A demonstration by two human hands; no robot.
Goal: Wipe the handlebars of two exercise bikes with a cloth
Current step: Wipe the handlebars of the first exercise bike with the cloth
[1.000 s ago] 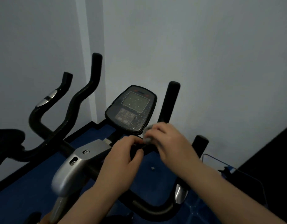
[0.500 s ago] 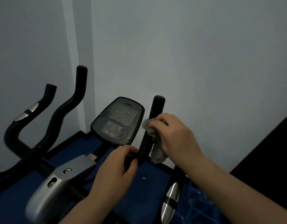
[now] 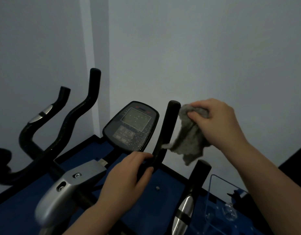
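A: Handlebars first: where is the upright grip (image 3: 169, 126) you are working on?

B: It rises just right of the console (image 3: 131, 126), black and tilted slightly, its rounded top level with the console's upper edge. Your left hand (image 3: 127, 177) grasps the lower bend of that same bar, below and right of the console, fingers (image 3: 143, 157) curled over the top of the tube and thumb underneath.

A: And the cloth (image 3: 187, 134)?

B: You hold the grey cloth in your right hand (image 3: 217, 122), right of the console and just beside the grip's top. Your fingertips pinch a bunched wad of it; the rest hangs down loosely. Its upper edge meets the grip near the top, and one lower corner touches the bar beside the console's bottom edge.

A: How tight is that right hand?

B: Fingers are folded in on the fabric, thumb pressed against the wad, so the hand is closed around cloth and nothing else.

A: What else sits around the console?

B: Droplets or specks dot its screen. Further right of it stands a second, shorter black grip (image 3: 199, 173) with a shiny metal sensor plate (image 3: 184, 211) lower down. Left of the console, the other bike's handlebars (image 3: 65, 126) curve upward against the pale wall (image 3: 197, 48), one carrying a silver plate too. Below the console lies a silver-grey housing (image 3: 66, 189) over blue flooring (image 3: 153, 204).
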